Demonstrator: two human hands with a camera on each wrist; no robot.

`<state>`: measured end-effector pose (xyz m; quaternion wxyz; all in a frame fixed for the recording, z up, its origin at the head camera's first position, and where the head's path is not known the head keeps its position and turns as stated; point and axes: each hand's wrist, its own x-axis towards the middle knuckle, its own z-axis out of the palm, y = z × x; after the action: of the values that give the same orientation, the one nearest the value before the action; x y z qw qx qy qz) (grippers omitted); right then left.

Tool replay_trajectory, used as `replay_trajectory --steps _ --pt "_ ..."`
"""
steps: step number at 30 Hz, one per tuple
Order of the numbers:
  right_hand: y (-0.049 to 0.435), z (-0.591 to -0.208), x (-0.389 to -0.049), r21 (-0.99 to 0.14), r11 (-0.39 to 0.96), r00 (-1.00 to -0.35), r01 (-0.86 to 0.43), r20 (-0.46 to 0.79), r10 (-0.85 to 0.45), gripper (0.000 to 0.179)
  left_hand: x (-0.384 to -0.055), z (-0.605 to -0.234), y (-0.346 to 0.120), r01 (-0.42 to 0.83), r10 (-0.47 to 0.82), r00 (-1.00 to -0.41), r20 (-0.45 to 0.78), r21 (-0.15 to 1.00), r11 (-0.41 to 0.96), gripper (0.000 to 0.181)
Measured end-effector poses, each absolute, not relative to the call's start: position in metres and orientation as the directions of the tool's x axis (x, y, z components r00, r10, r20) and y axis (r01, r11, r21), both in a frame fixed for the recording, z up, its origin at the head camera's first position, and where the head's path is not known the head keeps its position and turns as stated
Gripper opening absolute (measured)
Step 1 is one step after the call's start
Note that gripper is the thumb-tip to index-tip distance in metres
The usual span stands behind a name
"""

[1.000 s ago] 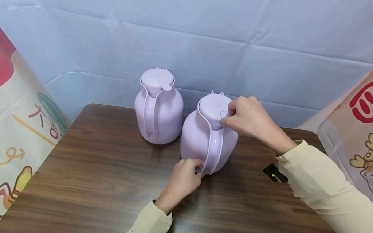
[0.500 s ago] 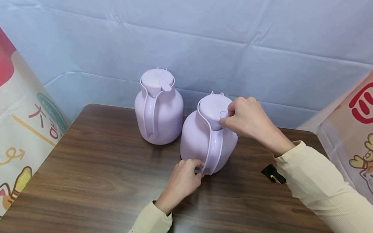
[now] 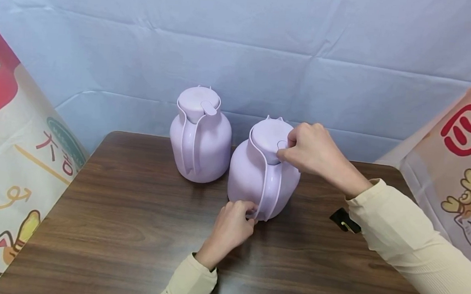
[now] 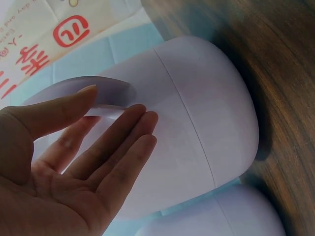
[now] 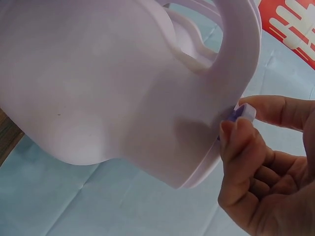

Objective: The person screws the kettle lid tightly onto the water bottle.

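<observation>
Two lilac thermos jugs stand upright on the table, the left jug set slightly farther back. My right hand is at the top of the right jug, by its round lid. Between thumb and index finger it pinches the small lid tab. My left hand is low at that jug's handle. In the left wrist view, thumb and index finger lie on either side of the handle, and the remaining fingers are nearly straight beside the jug's body.
The dark wooden table meets a pale blue cloth backdrop behind the jugs. A small black item lies to the right, partly under the right sleeve. Printed cloth panels flank the table.
</observation>
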<state>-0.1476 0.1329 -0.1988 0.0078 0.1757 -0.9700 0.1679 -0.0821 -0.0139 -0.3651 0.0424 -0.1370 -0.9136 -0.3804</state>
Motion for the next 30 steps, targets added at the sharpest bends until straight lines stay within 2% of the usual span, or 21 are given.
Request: replay_trajectory --steps 13,30 --pt "0.134 -0.201 -0.148 -0.292 0.878 -0.925 -0.379 0.110 -0.363 0.025 -0.082 -0.366 -0.015 0.291 0.220 -0.956 0.191 0.671 0.682 0.023" --pt "0.145 -0.207 -0.140 -0.330 0.815 -0.879 -0.476 0.207 -0.429 0.022 -0.080 -0.367 -0.014 0.287 0.221 -0.958 0.184 0.685 0.670 0.024"
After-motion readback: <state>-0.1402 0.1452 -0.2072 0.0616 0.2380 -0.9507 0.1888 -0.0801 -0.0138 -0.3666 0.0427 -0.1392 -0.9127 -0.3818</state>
